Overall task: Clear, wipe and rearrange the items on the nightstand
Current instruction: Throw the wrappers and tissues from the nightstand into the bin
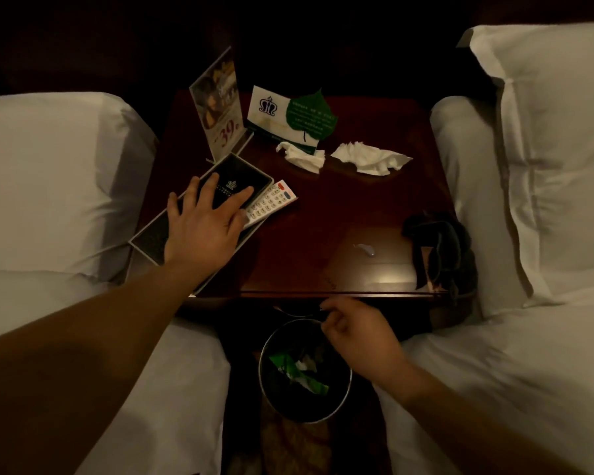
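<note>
Dark red wood of the nightstand sits between two white beds. I press my left hand flat, fingers spread, on a black folder at its left edge; a white remote lies just beside the folder. My right hand hangs below the front edge, over the waste bin, fingers curled; I cannot tell whether it holds anything. Two crumpled tissues lie near the back, and a dark cloth rests at the right edge.
</note>
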Tool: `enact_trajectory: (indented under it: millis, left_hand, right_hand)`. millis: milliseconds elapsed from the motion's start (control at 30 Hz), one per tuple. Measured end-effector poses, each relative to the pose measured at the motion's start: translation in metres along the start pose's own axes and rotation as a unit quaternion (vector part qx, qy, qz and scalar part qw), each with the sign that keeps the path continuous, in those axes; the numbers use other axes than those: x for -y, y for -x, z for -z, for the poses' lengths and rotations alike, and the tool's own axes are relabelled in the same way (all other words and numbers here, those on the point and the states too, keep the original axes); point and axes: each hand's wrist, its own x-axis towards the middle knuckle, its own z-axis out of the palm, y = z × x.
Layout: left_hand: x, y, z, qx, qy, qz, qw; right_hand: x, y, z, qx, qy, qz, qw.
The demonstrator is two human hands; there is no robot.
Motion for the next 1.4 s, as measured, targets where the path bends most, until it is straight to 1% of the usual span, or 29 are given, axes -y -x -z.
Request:
enact_trajectory:
  millis: [100,200,300,400,467,567,633,700,733,833,933,1067,1133,1200,1267,1333,1400]
  left_hand:
    - [-0.001,0.000,0.002,0.002,0.002,0.000,1.000]
    - [-0.002,0.000,0.000,-0.003,-0.009,0.007,1.000]
    - [-0.003,0.000,-0.001,-0.005,-0.020,0.004,1.000]
    - [-0.003,0.000,0.001,-0.005,-0.010,0.013,1.000]
    - [-0.003,0.000,0.002,-0.008,-0.004,0.014,1.000]
    - [-0.003,0.001,0.001,-0.013,0.002,0.012,1.000]
    - [-0.002,0.001,0.000,-0.015,0.006,0.013,1.000]
    - [-0.002,0.001,-0.001,-0.016,0.005,0.013,1.000]
    - [-0.002,0.001,-0.002,-0.015,0.003,0.013,1.000]
    - [-0.002,0.001,-0.001,-0.013,0.001,0.011,1.000]
    - [-0.003,0.001,-0.001,-0.016,0.000,0.011,1.000]
    - [-0.002,0.001,-0.002,-0.017,-0.001,0.011,1.000]
    - [-0.002,0.001,-0.004,-0.017,-0.008,0.011,1.000]
    - [-0.001,0.000,-0.005,-0.018,-0.012,0.011,1.000]
    - [0.000,0.000,-0.007,-0.019,-0.010,0.011,1.000]
    - [0.001,0.000,-0.007,-0.021,-0.007,0.010,1.000]
    - [0.001,-0.001,-0.008,-0.020,-0.008,0.009,1.000]
  right_hand:
    - [0.031,-0.021,0.041,-0.073,-0.012,0.060,0.995]
    - [0.046,-0.055,0.078,-0.122,0.018,0.083,0.989]
    - [0.048,-0.099,0.104,-0.174,0.111,0.091,0.974]
    - [0.042,-0.141,0.122,-0.203,0.220,0.097,0.949]
    - [0.036,-0.163,0.128,-0.198,0.287,0.082,0.934]
    - [0.027,-0.185,0.133,-0.156,0.360,0.014,0.920]
    - [0.023,-0.195,0.135,-0.110,0.368,-0.037,0.922]
    - [0.019,-0.200,0.134,-0.090,0.373,-0.046,0.922]
    - [0.017,-0.200,0.133,-0.098,0.375,-0.036,0.921]
    - [0.013,-0.198,0.130,-0.147,0.351,-0.007,0.925]
    - [0.013,-0.192,0.133,-0.176,0.299,-0.004,0.938]
    - [0.024,-0.164,0.136,-0.259,0.185,0.045,0.947]
    - [0.034,-0.138,0.133,-0.274,0.127,0.091,0.949]
    - [0.048,-0.108,0.127,-0.267,0.045,0.118,0.956]
    - [0.061,-0.079,0.118,-0.248,-0.012,0.117,0.961]
    - [0.067,-0.054,0.101,-0.208,-0.028,0.114,0.971]
    - [0.067,-0.029,0.076,-0.148,-0.058,0.131,0.979]
